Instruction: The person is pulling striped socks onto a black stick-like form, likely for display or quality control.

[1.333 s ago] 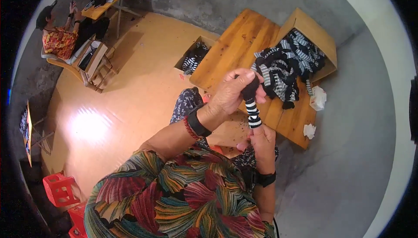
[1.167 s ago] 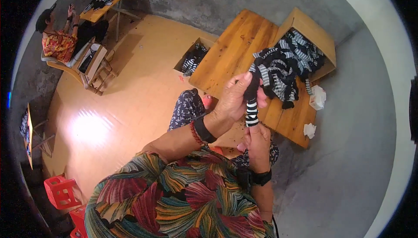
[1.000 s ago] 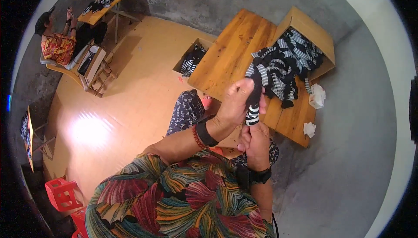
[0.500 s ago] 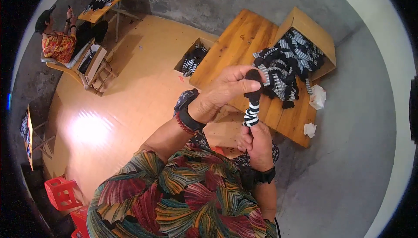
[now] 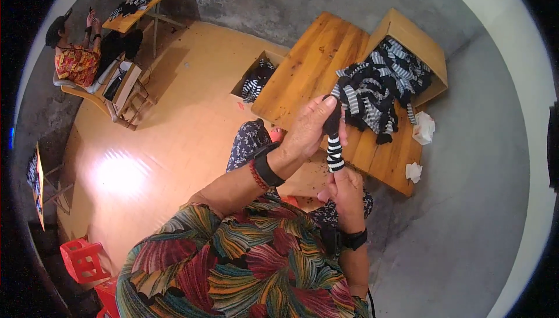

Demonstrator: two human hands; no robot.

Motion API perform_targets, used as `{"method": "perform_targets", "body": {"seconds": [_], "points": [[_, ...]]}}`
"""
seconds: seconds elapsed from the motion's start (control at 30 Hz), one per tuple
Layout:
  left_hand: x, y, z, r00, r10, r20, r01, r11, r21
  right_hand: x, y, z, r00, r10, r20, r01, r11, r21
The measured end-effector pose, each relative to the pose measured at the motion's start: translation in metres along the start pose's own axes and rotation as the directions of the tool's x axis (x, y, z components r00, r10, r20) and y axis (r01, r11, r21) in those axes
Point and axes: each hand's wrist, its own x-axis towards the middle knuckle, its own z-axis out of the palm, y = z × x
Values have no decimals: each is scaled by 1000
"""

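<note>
Between my two hands a black-and-white striped knit piece, like a sock (image 5: pixel 335 154), stands upright in front of my chest. My left hand (image 5: pixel 310 127) pinches its black upper end, thumb on the near side and fingers behind. Below the stripes my right hand (image 5: pixel 346 193) is closed around the lower end, which its fingers hide. Just beyond my hands a heap of similar striped knit pieces (image 5: pixel 370 100) spills over the wooden table (image 5: pixel 314 56).
A tipped cardboard box (image 5: pixel 434 56) holds the heap's back part. White tissues (image 5: pixel 424 129) and a crumpled tissue (image 5: pixel 413 172) sit at the table's right side. A floor box (image 5: pixel 237 90) contains more knit pieces. At far left a person (image 5: pixel 78 62) sits by another table; red stools (image 5: pixel 84 260) stand lower left.
My left hand has shifted slightly down and left, its fingers now extending behind the black end. The striped part looks straighter and less bunched. My right hand stays low, still gripping.
</note>
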Motion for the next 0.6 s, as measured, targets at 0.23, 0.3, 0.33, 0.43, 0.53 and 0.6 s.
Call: {"method": "perform_targets", "body": {"seconds": [0.23,0.3,0.33,0.43,0.53,0.6], "points": [[-8,-15,8,999,-24,24,24,1000,0,-4,-24,14,994,104,20,-106,970,220],[-14,-15,10,998,-61,12,60,995,74,-4,-27,17,984,104,147,-149,929,339],[-16,-13,12,996,-93,-5,93,985,145,-4,-26,19,984,103,148,-148,929,339],[-23,-1,14,989,-143,48,134,979,154,-1,-25,23,906,184,382,-392,706,590],[-11,1,2,987,-133,89,120,982,145,-2,-28,23,984,134,114,-171,878,446],[-5,9,-1,995,-32,99,10,978,208,0,-24,13,982,139,128,-179,899,399]]}}
